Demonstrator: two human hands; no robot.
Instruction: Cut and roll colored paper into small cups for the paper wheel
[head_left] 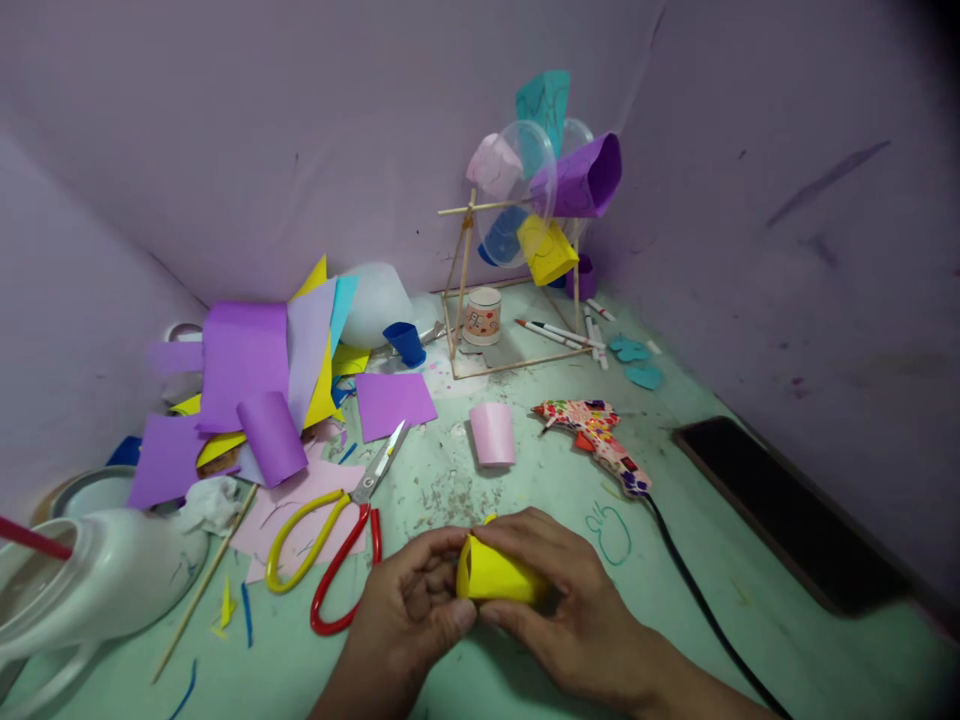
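Both hands hold a small yellow foam cup (499,575) lying on its side low in the middle of the view, its open end facing left. My left hand (420,595) pinches the open rim with thumb and fingers. Wrapped over the body and far end is my right hand (555,580). A pink cup (493,436) stands just beyond the hands. Scissors (349,520) with one yellow and one red handle lie to the left. A flower-patterned glue gun (600,437) rests to the right.
Behind stands a stick frame (465,280) bearing a clear wheel with coloured cups; a paper cup (482,317) and markers sit at its base. Foam sheets (244,350) pile up at left, near a white jug (142,570). A phone (780,510) and black cord (697,600) lie right.
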